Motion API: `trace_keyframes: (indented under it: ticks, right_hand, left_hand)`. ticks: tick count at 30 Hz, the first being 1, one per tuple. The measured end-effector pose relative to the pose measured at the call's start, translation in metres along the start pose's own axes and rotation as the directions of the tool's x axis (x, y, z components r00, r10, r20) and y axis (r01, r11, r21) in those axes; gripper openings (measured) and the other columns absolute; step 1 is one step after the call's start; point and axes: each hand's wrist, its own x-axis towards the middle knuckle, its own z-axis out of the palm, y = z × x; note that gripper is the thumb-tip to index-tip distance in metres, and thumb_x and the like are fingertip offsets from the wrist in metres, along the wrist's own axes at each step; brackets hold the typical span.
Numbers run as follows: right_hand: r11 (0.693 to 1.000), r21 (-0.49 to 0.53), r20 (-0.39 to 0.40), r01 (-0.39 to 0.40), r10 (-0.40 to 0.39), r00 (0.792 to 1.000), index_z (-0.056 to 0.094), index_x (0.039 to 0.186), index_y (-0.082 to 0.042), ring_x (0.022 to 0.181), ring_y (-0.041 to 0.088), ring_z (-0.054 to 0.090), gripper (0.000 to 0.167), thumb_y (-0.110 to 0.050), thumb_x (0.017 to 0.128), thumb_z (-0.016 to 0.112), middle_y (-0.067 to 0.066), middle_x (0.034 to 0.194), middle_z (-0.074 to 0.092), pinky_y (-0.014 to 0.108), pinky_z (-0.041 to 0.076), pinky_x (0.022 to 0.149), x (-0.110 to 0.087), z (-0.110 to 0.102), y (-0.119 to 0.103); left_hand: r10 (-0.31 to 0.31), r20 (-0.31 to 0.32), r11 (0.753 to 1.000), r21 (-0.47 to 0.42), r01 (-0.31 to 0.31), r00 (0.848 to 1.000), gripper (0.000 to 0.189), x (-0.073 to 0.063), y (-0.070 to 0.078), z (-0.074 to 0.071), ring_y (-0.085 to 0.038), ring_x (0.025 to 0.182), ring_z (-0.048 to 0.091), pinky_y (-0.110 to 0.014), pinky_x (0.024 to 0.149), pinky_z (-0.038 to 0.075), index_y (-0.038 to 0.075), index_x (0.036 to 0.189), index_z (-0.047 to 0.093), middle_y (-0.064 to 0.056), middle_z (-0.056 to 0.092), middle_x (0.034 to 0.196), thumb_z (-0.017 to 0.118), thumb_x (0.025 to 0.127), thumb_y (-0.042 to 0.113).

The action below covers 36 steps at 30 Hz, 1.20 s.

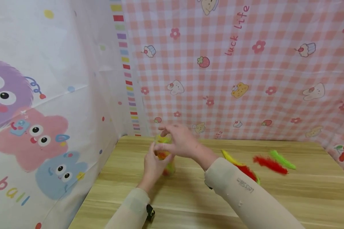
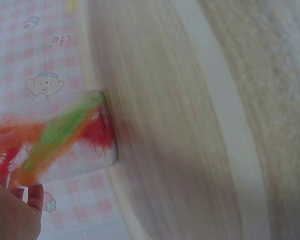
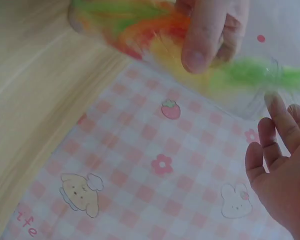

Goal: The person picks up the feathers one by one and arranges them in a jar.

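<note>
A clear plastic jar (image 1: 169, 169) stands upright on the wooden table, with red, orange, yellow and green feathers (image 2: 65, 127) inside. My left hand (image 1: 154, 163) grips the jar's side, its thumb and fingers wrapped around it; in the right wrist view one left digit (image 3: 205, 45) lies across the wall. Over the jar's mouth is my right hand (image 1: 182, 141), fingers loosely bent. One of its fingertips (image 3: 274, 100) touches the jar near the rim, where a green feather (image 3: 295, 77) sticks out. The right thumb is hidden in the right wrist view.
To the right on the wooden table (image 1: 200, 197) lie a yellow feather (image 1: 229, 157), red feathers (image 1: 270, 164) and a green feather (image 1: 283, 160). The right sleeve partly covers some. A pink checked cloth (image 1: 218, 76) hangs behind, and a white printed cloth (image 1: 83, 95) on the left.
</note>
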Motion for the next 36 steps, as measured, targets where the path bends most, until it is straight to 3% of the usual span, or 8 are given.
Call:
trace_keyframes:
  ticks: [4, 7, 11, 14, 18, 26, 29, 36]
  right_hand:
    - [0.992, -0.122, 0.044, 0.039, -0.034, 0.998, 0.07, 0.139, -0.018, 0.133, 0.028, 0.06, 0.054, -0.043, 0.093, 0.083, -0.003, 0.128, 0.077, 0.053, 0.045, 0.117, -0.001, -0.005, -0.001]
    - [0.992, -0.125, 0.061, 0.024, -0.016, 0.998, 0.078, 0.118, -0.018, 0.112, 0.02, 0.069, 0.023, -0.034, 0.103, 0.074, -0.002, 0.116, 0.08, 0.041, 0.055, 0.103, 0.001, -0.006, -0.002]
    - [0.995, -0.072, -0.036, -0.063, 0.06, 0.998, 0.074, 0.123, -0.016, 0.096, 0.018, 0.068, 0.024, -0.03, 0.112, 0.058, 0.0, 0.112, 0.078, 0.036, 0.059, 0.084, 0.005, -0.003, -0.004]
    - [0.987, -0.146, -0.082, -0.062, 0.051, 0.995, 0.068, 0.14, -0.02, 0.113, 0.024, 0.067, 0.034, -0.034, 0.113, 0.053, -0.001, 0.13, 0.076, 0.044, 0.055, 0.102, 0.007, 0.0, -0.005]
    - [0.948, -0.318, 0.115, 0.008, 0.03, 0.993, 0.067, 0.145, -0.029, 0.145, 0.032, 0.054, 0.054, -0.064, 0.107, 0.051, -0.004, 0.149, 0.068, 0.058, 0.032, 0.127, 0.008, 0.003, -0.006]
    - [0.907, -0.421, 0.202, 0.015, 0.077, 0.976, 0.062, 0.15, -0.03, 0.161, 0.034, 0.033, 0.082, -0.084, 0.088, 0.061, -0.005, 0.155, 0.062, 0.061, 0.021, 0.132, 0.012, -0.004, -0.011]
    - [0.889, -0.454, 0.3, 0.06, 0.089, 0.95, 0.061, 0.151, -0.028, 0.164, 0.035, 0.026, 0.086, -0.086, 0.088, 0.06, -0.003, 0.163, 0.055, 0.062, 0.017, 0.133, 0.01, 0.006, -0.011]
    - [0.953, -0.301, 0.218, 0.023, 0.046, 0.975, 0.062, 0.15, -0.027, 0.158, 0.034, 0.038, 0.072, -0.07, 0.093, 0.072, -0.003, 0.157, 0.06, 0.061, 0.026, 0.13, -0.003, -0.009, -0.003]
  left_hand:
    - [-0.01, 0.003, 1.0, -0.009, 0.01, 1.0, 0.056, 0.0, -0.001, 0.0, -0.021, 0.106, 0.066, -0.041, 0.093, 0.055, 0.019, 0.129, 0.059, -0.006, 0.073, 0.113, 0.092, 0.086, 0.035]
    - [-0.017, 0.001, 1.0, -0.026, 0.017, 1.0, 0.058, -0.001, -0.001, 0.0, -0.021, 0.104, 0.066, -0.04, 0.092, 0.054, 0.021, 0.13, 0.059, -0.007, 0.074, 0.112, 0.092, 0.085, 0.038]
    - [-0.011, -0.004, 1.0, -0.017, 0.011, 1.0, 0.059, -0.001, -0.002, 0.001, -0.019, 0.102, 0.068, -0.04, 0.091, 0.055, 0.02, 0.13, 0.059, -0.005, 0.074, 0.109, 0.093, 0.084, 0.039]
    - [-0.002, 0.004, 1.0, 0.001, 0.002, 1.0, 0.056, 0.0, -0.004, 0.002, -0.019, 0.1, 0.067, -0.037, 0.088, 0.055, 0.017, 0.125, 0.059, -0.005, 0.073, 0.106, 0.092, 0.085, 0.039]
    - [0.018, 0.014, 0.999, 0.043, -0.019, 1.0, 0.055, 0.0, -0.004, 0.0, -0.021, 0.1, 0.067, -0.037, 0.085, 0.055, 0.016, 0.129, 0.058, -0.007, 0.075, 0.113, 0.09, 0.088, 0.032]
    - [0.065, 0.019, 0.997, 0.041, -0.065, 0.998, 0.06, 0.005, -0.002, -0.001, -0.023, 0.096, 0.069, -0.038, 0.082, 0.058, 0.015, 0.138, 0.057, -0.008, 0.075, 0.113, 0.088, 0.089, 0.032]
    - [0.072, 0.01, 0.996, 0.054, -0.072, 0.997, 0.063, 0.003, -0.003, -0.002, -0.029, 0.105, 0.073, -0.046, 0.089, 0.06, 0.012, 0.143, 0.056, -0.013, 0.077, 0.121, 0.085, 0.089, 0.022]
    - [0.041, 0.013, 0.999, 0.028, -0.041, 0.999, 0.063, -0.001, -0.004, 0.0, -0.022, 0.098, 0.072, -0.038, 0.083, 0.059, 0.017, 0.142, 0.057, -0.008, 0.078, 0.118, 0.088, 0.088, 0.029]
